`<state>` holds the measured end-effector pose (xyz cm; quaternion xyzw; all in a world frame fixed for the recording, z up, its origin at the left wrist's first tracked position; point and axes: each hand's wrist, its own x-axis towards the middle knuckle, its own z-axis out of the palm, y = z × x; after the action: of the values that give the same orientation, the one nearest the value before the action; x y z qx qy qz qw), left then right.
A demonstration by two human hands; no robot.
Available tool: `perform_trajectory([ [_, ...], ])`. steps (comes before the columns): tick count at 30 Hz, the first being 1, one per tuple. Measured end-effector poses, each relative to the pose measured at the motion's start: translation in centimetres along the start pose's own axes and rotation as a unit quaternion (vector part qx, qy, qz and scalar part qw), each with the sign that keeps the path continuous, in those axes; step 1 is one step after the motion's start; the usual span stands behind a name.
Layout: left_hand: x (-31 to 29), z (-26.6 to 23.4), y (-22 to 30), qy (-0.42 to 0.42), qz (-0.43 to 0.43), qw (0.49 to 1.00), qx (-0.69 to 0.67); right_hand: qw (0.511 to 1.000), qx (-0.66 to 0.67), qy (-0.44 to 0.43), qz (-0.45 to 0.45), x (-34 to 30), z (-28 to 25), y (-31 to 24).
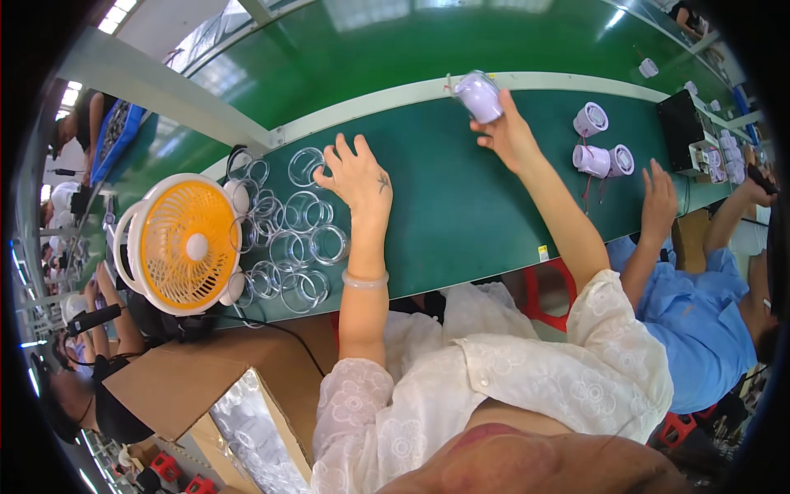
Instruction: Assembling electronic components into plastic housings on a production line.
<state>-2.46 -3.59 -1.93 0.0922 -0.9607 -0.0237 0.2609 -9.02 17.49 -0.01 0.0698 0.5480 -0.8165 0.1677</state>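
My left hand is spread above the green tabletop, its fingertips at the edge of a clear plastic cup; nothing shows in its grip. More clear round cups stand crowded to the left of that wrist. Out at the far edge of the table, my right hand grips a white cylindrical housing that has a clear cover around it. The housing is tilted, with a small wire end showing at its left. The fingers behind it are partly hidden.
An orange and white fan stands at the left. Several white housings with red wires sit at the right, near a co-worker's hand. A green conveyor belt runs beyond the pale rail. An open cardboard box is at lower left.
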Motion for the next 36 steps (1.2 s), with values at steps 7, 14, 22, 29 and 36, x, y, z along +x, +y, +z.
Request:
perform_trajectory([
  [7, -0.1, -1.0, 0.3, 0.006, 0.004, 1.0, -0.002, 0.644, -0.592, 0.181, -0.45, 9.7, 0.6, -3.7],
  [14, -0.2, -0.9, 1.2, -0.029, 0.032, 0.996, -0.078, 0.712, -0.552, 0.158, -0.405, 9.0, -1.5, -2.7],
  [22, -1.1, -2.0, 3.8, 0.023, 0.26, 0.906, -0.333, 0.599, -0.748, 0.008, -0.287, -7.7, -6.1, -8.0],
  [29, -0.8, -2.4, 4.3, 0.055, 0.304, 0.865, -0.395, 0.595, -0.793, 0.019, -0.127, -8.9, -11.9, -7.5],
  [36, -0.6, -1.8, 3.6, 0.046, 0.144, 0.9, -0.408, 0.675, -0.709, 0.039, -0.199, -9.4, -11.9, -7.9],
])
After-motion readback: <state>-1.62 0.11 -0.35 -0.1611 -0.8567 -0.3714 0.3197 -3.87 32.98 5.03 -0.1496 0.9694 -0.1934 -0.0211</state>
